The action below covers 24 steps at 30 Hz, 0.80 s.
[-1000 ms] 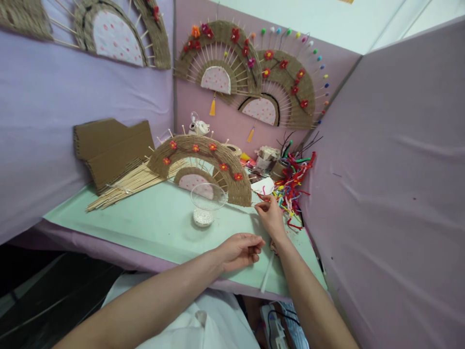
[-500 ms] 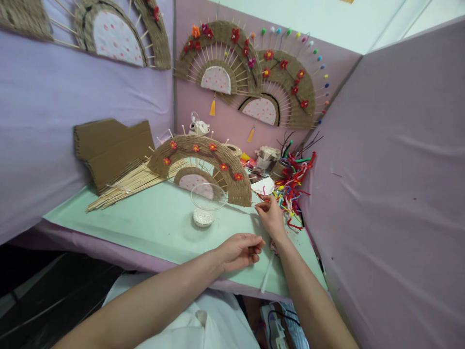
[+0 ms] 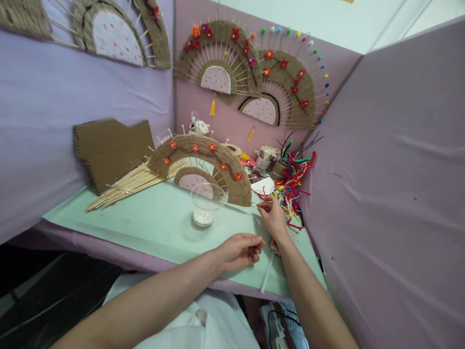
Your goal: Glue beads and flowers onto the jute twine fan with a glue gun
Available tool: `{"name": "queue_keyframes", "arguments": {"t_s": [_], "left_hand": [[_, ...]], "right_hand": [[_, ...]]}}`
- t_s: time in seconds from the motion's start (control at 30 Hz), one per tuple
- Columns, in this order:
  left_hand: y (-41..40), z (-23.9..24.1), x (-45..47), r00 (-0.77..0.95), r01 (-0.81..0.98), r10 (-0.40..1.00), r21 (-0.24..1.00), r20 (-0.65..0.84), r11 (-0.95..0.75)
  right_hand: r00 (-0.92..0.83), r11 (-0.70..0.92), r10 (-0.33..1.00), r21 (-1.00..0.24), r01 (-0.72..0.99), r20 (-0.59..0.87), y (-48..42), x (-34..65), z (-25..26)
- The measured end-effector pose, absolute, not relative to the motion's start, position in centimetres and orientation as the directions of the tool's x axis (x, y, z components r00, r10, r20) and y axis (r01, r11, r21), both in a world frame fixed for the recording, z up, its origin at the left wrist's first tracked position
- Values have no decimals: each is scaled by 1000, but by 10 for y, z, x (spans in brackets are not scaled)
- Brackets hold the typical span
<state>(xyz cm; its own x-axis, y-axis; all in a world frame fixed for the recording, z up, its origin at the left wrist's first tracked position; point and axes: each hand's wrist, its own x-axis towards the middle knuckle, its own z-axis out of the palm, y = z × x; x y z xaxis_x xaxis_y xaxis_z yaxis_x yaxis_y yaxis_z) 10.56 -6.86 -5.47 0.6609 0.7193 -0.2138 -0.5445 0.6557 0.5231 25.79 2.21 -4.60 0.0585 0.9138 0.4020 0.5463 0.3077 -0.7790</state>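
A half-round fan (image 3: 238, 191) of wound brown twine on thin sticks stands on the table, with red flowers along its band and a pink dotted centre. At the stick end on its lower right is my right hand (image 3: 273, 218), thumb and fingers pinched together; anything between them is too small to make out. My left hand (image 3: 240, 252) rests near the front edge, fingers curled and thumb against the index finger. What it holds, if anything, is hidden. A clear plastic cup (image 3: 208, 196) with small white grains at its bottom stands before the fan.
Thin sticks (image 3: 127, 186) lie bundled beside a cardboard piece (image 3: 114, 152) at left. Tangled coloured pipe cleaners (image 3: 296, 182) pile up at right. A white glue stick (image 3: 268, 274) lies beneath my right forearm. Finished fans (image 3: 218, 36) hang on the back wall. Fabric walls border the table.
My right hand has shifted slightly right, away from the fan's lower right stick end. My left hand and the fan stay where they were.
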Motion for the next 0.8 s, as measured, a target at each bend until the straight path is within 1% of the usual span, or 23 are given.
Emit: {"name": "queue_keyframes", "arguments": {"t_s": [0.5,0.73,0.8], "left_hand": [[-69,-50,104,657,-542,723,533,-214,650],[-69,-51,104,661,-538,714,518,-229,665],[-67,-50,106,645,-549,720,500,-254,669]], "right_hand": [[162,317,903,-870,378,399,8,272,-39],[207,300,901,-891,340,382,0,273,-34],[210,304,899,-892,335,385,0,275,-35]]}}
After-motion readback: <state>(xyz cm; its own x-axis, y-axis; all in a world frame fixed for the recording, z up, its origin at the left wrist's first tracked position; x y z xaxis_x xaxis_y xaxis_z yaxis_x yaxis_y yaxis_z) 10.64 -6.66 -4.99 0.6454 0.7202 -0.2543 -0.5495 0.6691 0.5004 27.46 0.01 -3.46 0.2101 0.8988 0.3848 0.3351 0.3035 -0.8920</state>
